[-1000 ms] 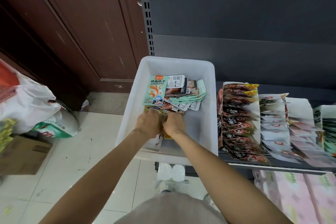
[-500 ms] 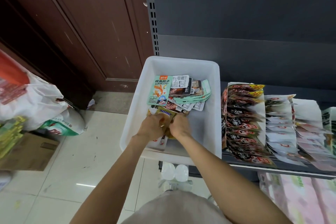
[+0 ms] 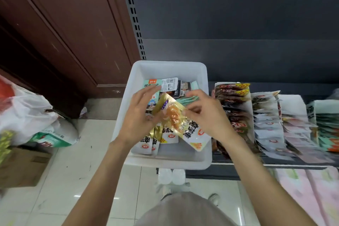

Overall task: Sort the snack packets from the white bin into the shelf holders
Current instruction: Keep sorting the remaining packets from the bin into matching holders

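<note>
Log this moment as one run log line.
step: lifting packets from white bin | left hand: holds gold-and-white packets | right hand: pinches same packets | shelf holders: already part stocked

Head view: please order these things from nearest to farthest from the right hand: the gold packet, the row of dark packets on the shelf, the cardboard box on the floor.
From the right hand:
1. Gold packet, held between both hands over the white bin.
2. Row of dark packets, just to its right on the shelf.
3. Cardboard box, far left on the floor.
</note>
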Action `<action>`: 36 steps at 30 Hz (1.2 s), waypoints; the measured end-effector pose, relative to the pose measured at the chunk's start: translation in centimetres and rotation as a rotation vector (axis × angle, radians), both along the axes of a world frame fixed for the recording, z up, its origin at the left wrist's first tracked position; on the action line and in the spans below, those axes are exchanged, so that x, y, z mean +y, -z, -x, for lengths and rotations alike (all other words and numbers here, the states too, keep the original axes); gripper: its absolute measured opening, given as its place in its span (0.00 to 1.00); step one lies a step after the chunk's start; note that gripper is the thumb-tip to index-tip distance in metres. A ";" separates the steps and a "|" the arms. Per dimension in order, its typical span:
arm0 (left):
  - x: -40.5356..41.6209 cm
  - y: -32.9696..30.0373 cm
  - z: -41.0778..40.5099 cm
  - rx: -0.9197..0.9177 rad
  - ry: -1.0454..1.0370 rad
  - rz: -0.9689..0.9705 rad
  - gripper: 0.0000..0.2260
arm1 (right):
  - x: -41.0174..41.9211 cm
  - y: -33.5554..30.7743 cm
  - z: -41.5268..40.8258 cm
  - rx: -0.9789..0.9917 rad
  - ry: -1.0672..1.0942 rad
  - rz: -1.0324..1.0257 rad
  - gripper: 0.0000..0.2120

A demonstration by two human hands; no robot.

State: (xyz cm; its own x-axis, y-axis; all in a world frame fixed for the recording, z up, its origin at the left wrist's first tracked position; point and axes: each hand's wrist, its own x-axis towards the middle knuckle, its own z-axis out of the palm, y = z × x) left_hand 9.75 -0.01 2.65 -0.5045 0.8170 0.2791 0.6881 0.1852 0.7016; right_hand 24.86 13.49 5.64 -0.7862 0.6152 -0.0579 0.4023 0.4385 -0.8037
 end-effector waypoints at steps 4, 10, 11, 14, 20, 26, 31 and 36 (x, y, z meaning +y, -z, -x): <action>3.9 -4.7 -3.0 0.080 0.319 0.166 0.20 | 2.2 -4.9 -3.5 0.002 -0.109 -0.191 0.14; 9.3 -5.7 -6.7 -0.418 0.259 0.031 0.04 | 7.2 -5.7 -10.9 0.352 0.473 -0.094 0.04; 10.0 -5.4 -7.7 -0.592 0.204 -0.001 0.03 | 7.6 -5.4 -12.0 0.417 0.551 0.028 0.05; 11.9 -4.1 -10.8 -0.870 0.130 0.008 0.05 | 8.0 -4.4 -14.2 0.455 0.544 0.369 0.10; 15.1 -2.4 -15.5 -0.526 0.270 0.041 0.09 | 10.6 -2.1 -17.2 0.443 0.534 0.388 0.06; 20.7 -0.1 -16.0 0.567 0.208 0.053 0.17 | 16.0 -1.7 -21.3 0.747 0.740 0.185 0.11; 22.0 1.6 -17.4 0.740 0.231 0.198 0.10 | 18.8 -1.4 -19.3 0.723 0.536 0.196 0.08; 21.2 1.9 -18.2 0.705 0.289 0.137 0.11 | 21.1 0.4 -17.3 0.418 0.288 0.116 0.10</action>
